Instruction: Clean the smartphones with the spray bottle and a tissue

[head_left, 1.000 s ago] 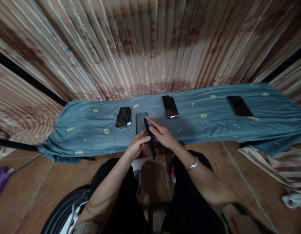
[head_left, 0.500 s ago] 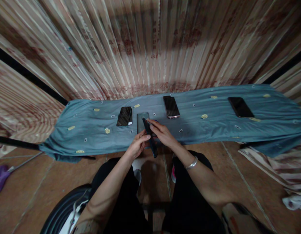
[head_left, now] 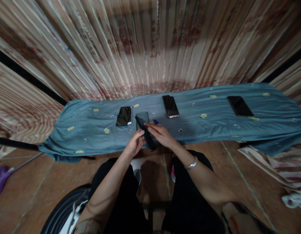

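Since a second ago, I see the dark phone [head_left: 145, 136] tipped flatter, its far end nearer the case [head_left: 142, 117] on the blue cloth [head_left: 214, 130]. Both my left hand [head_left: 134, 144] and right hand [head_left: 161, 136] grip it between them, above the cloth's near edge. Beyond lie three more phones [head_left: 170, 106].

Blue cloth [head_left: 214, 130] spread over the table. Phone [head_left: 123, 116] near its far edge, left of middle; another phone [head_left: 170, 106] further right; third phone [head_left: 240, 106] toward the right end.
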### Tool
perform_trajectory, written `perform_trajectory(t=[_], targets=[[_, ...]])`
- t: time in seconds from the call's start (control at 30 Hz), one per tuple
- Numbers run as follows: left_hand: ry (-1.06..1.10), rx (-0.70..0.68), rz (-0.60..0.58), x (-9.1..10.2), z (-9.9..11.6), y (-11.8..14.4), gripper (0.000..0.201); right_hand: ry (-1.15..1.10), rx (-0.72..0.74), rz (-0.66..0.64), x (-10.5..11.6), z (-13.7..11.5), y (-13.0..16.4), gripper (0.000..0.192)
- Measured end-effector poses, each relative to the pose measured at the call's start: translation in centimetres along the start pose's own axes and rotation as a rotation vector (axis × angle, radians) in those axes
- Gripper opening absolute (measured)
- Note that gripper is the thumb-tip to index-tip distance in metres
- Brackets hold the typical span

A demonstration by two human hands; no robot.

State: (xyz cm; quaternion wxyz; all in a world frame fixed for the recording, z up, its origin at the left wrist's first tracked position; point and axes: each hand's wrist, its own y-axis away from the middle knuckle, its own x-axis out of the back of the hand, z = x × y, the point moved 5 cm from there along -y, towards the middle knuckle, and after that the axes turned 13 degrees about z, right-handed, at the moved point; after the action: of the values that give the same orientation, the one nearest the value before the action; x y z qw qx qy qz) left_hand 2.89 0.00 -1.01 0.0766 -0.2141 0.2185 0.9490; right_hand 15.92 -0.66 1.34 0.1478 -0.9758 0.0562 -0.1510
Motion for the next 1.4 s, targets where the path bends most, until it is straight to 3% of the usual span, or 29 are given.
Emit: perform_trajectory(t=[0.57,0.93,1.2,1.4], targets=[[0.090,-0.004,0.151,0.9,1.4,-0.8,0.024,0.058,-0.005,-0.097,-0.2,-0.3,0.4,0.031],[0.144,-0.050,0.207,1.8,2.3,-0.8,0.025,0.169,-0.041,-0.182,0.2,0.1,0.4,0.044],[0.202,-0.058,0.262,2.3,2.9,-0.9,0.026,0.146,-0.069,-0.221,0.0,0.5,0.7,0.043],[0.189,-0.093,0.305,2.7,3.2,-1.1,0.028,0.007,-0.111,-0.222,-0.1,0.6,0.8,0.034]])
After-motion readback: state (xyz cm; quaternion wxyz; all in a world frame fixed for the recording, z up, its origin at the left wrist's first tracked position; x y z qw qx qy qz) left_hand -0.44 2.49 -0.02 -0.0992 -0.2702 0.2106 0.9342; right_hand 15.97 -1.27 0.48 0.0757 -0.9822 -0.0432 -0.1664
